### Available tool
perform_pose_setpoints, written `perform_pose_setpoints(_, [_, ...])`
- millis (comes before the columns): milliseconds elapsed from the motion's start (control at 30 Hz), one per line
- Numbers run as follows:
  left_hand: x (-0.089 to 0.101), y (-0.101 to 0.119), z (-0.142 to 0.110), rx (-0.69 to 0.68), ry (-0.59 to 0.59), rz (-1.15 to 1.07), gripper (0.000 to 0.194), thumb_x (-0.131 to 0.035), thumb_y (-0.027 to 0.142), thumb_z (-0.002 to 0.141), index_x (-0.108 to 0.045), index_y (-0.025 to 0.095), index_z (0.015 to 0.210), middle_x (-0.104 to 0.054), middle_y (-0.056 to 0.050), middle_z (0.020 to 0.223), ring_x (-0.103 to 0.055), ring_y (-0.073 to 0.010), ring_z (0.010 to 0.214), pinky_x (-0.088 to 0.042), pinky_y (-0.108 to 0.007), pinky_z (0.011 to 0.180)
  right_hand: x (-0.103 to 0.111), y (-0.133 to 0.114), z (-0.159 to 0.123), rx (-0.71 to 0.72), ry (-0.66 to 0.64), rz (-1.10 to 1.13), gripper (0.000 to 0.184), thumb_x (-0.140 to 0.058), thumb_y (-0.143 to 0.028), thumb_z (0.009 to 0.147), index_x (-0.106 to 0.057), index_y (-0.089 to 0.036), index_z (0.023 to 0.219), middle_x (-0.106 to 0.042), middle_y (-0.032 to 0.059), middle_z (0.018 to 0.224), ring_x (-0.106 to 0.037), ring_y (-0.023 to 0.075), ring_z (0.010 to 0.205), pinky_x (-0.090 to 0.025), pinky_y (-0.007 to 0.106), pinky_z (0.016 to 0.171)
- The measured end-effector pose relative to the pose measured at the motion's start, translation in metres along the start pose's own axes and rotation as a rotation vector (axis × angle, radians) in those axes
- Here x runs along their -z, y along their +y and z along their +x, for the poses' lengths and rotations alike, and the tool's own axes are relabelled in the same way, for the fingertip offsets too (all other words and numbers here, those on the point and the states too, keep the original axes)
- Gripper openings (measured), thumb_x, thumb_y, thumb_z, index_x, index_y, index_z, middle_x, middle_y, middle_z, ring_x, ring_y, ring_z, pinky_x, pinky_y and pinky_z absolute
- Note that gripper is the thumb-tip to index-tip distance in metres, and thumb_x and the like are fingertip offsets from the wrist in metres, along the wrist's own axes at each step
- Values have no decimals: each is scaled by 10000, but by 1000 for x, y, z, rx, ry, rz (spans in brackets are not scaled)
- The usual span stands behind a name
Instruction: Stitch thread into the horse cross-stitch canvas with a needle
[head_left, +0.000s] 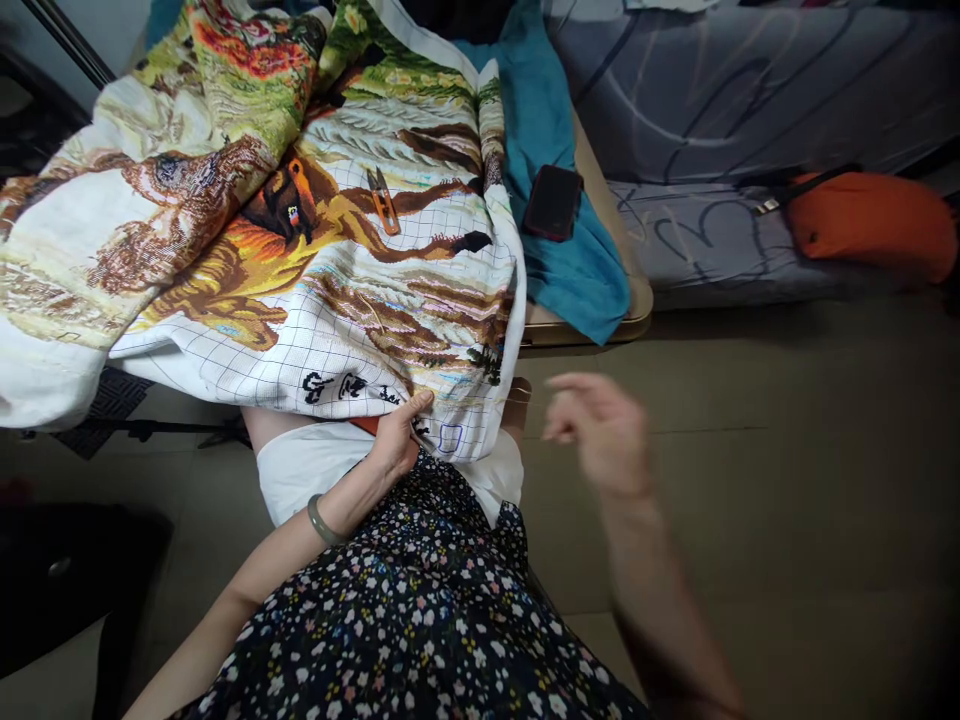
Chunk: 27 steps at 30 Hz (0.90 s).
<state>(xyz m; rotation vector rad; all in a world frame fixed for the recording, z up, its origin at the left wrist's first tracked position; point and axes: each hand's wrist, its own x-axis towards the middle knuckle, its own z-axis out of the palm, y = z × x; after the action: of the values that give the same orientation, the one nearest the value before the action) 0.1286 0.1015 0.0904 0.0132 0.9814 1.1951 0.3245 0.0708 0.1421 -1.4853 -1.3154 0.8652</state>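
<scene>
A large cross-stitch cloth (442, 280), printed with grid lines and partly stitched with a horse-like figure, drapes over my lap and the surface ahead. My left hand (397, 437) grips its near edge, thumb on top beside some black stitched characters, fingers hidden underneath. Off the cloth's right side, my right hand (600, 430) is raised in the air with fingers pinched together, slightly blurred. A fine pale thread shows between the cloth and that hand; whatever the fingertips hold is too small to make out. Orange-handled thread snips (383, 202) lie on the cloth.
A dark phone (553, 202) rests on a teal cloth (589, 285) over a tan-edged surface (637, 305) to the right of the stitching. Farther right, an orange pouch (874, 228) lies on a grey patterned sofa (720, 110). Tiled floor (750, 460) stretches below.
</scene>
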Motion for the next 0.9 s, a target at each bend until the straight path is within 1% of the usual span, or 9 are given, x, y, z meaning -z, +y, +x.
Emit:
perform_pose_setpoints(33, [0,1,-1,2,-5,9,316,-856,174,519,-673,161,776,-722,-18,748,-698,-188,828,-509,-300,848,-13,0,0,8,-75,-6,217,-591,-338,905,-701,-168,983,-606,-28,581,-539,101,464,-462,215,446])
perform_pose_setpoints(100, [-1,2,-3,-1,-13,25,293,-854,179,523,-666,156,747,-706,-9,711,-684,-170,761,-505,-289,814,-42,1,-2,59,-190,-56,204,-578,-296,887,-734,-174,941,-632,-14,569,-561,109,472,-462,220,466])
perform_pose_setpoints(167, [-1,3,-4,-13,-17,36,277,-850,178,525,-660,149,724,-692,1,684,-663,-150,704,-500,-275,786,-66,1,-4,119,-198,-124,213,-563,-261,887,-747,-171,943,-679,9,622,-606,122,529,-487,231,535])
perform_pose_setpoints(233, [-2,4,-5,-21,-16,40,266,-845,172,527,-657,143,712,-689,1,682,-645,-135,670,-495,-262,762,-78,1,-5,144,-163,-160,215,-557,-247,889,-750,-164,936,-691,16,629,-621,129,545,-494,237,566])
perform_pose_setpoints(300, [-2,4,-5,-13,-8,44,252,-839,167,534,-657,138,707,-687,-2,683,-632,-126,646,-489,-254,740,-81,2,-4,145,-139,-179,212,-558,-239,884,-751,-162,924,-697,20,631,-628,135,549,-493,236,568])
perform_pose_setpoints(400, [-3,4,-6,-10,8,40,240,-835,156,546,-652,138,700,-674,5,670,-632,-122,640,-484,-252,741,-80,1,-2,155,-113,-213,206,-563,-214,860,-758,-165,904,-716,28,663,-640,141,565,-492,231,570])
perform_pose_setpoints(633, [-5,4,-5,-24,12,36,229,-829,139,545,-645,147,680,-680,9,683,-632,-120,653,-477,-255,762,-82,0,0,175,-108,-258,211,-559,-179,832,-767,-169,869,-746,38,715,-638,136,556,-473,228,561])
perform_pose_setpoints(800, [-4,4,-4,-8,-5,41,225,-832,146,541,-657,135,682,-673,6,661,-614,-115,624,-479,-254,739,-82,-1,1,200,-104,-316,198,-562,-163,818,-759,-171,840,-718,24,651,-606,127,515,-447,226,546])
perform_pose_setpoints(900, [-3,4,-4,0,-10,42,220,-835,154,536,-662,134,670,-670,5,644,-605,-112,611,-478,-247,716,-83,-3,2,222,-88,-373,162,-572,-168,818,-727,-191,775,-688,2,606,-588,123,496,-433,229,550])
